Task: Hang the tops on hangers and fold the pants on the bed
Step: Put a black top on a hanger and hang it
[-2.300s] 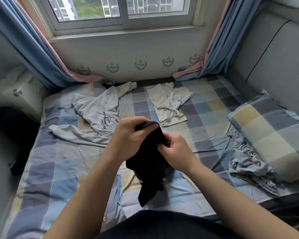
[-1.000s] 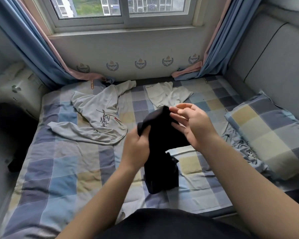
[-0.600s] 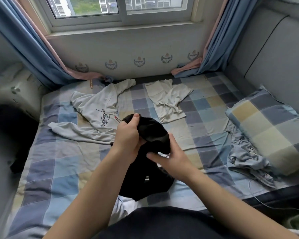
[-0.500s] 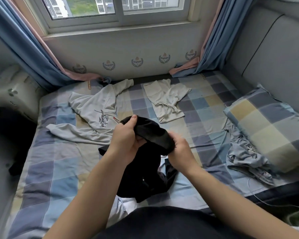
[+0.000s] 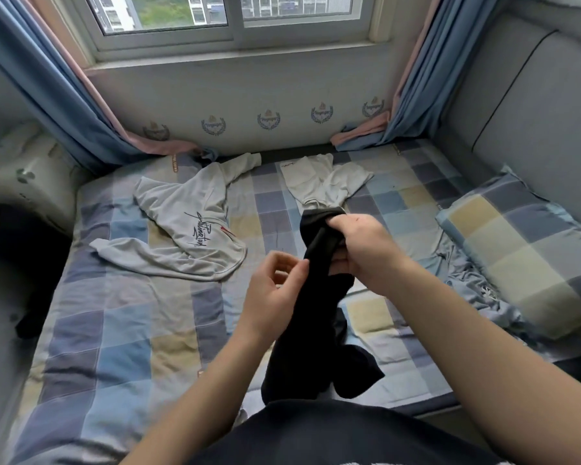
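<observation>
Light source: daylight from the window (image 5: 235, 15), beyond the grip, soft.
Brightness: medium, even on the bed (image 5: 131, 313) around the grip.
Shadows: faint below the grip; deep dark far left of it.
Dark detail: the black garment (image 5: 316, 313) in the grip shows almost no folds.
Sharpness: slightly soft overall; the left hand (image 5: 272, 286) beside the grip is a little blurred.
Distortion: curtains (image 5: 47, 95) bend outward at both edges.
</observation>
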`<state>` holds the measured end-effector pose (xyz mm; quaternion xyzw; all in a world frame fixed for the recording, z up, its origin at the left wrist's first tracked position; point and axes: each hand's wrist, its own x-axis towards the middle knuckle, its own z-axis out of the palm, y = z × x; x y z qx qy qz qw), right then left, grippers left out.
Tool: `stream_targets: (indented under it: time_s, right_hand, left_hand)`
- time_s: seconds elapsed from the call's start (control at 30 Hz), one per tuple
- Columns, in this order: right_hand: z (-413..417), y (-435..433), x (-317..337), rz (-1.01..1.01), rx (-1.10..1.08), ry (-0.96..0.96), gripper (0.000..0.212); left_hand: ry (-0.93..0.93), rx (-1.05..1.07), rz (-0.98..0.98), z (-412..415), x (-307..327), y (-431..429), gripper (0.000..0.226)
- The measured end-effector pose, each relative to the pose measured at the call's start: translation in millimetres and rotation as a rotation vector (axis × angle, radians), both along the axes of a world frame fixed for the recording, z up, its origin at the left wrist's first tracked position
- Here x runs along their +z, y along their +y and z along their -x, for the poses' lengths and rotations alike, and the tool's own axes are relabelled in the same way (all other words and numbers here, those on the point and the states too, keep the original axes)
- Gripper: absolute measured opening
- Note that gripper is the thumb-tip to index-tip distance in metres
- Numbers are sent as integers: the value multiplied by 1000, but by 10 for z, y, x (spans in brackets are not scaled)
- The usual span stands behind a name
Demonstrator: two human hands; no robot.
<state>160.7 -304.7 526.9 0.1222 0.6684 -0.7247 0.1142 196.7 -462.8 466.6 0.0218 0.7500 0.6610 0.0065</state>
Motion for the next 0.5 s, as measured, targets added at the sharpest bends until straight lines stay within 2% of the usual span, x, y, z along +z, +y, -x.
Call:
stream_targets:
  time_s: [0.1,0.2,0.27,0.33,0.4,0.43,0.5]
  right_hand:
    - [27,24,151,83,-28,26,25]
    - [61,61,285,189,-72,36,27]
    - [88,72,351,238,-82,34,27]
    - [108,59,369,295,-103,20,26]
    - [113,62,313,368,-113,8,28]
    - [110,83,249,378,-109,11,30]
    - [69,147,70,288,-92,49,27]
  left_hand:
    - [23,-113,34,-40,-60,70,41]
    - [-3,-195,76,-40,-83,145,32]
    - [-6,-180,190,-31,-111,197,28]
    - [9,-125,384,46,-147,217,19]
    - [-23,-90,470,157,-154,194,31]
    - [-60,-83,436,211,-135,171,34]
    - [-172,-77,219,269,-67,112,35]
